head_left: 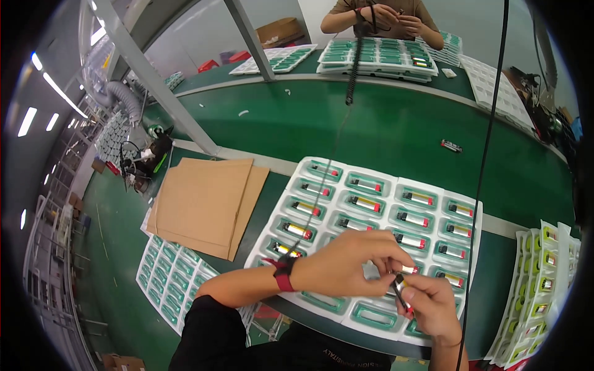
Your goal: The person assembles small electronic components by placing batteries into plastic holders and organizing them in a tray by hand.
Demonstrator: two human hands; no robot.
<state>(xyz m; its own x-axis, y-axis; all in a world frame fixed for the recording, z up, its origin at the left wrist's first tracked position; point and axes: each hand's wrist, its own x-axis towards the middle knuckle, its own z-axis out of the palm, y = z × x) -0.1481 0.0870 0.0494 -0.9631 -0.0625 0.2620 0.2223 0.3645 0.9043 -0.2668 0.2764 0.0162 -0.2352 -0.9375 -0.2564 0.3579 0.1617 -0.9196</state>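
Sitting pinched between right hand [435,307] thumb and fingers, above the white compartment tray [393,191]: one slim battery-like cylinder [403,295], black-ended. Left hand [349,256] fingertips curled close at its upper end; contact could not be told. Probably light, stiff, slippery; mid-body suited holding, sparing the possibly fragile end.

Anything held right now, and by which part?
A small dark cylinder, pinched around its middle by the right hand; the left hand is at its upper end, grip unclear.
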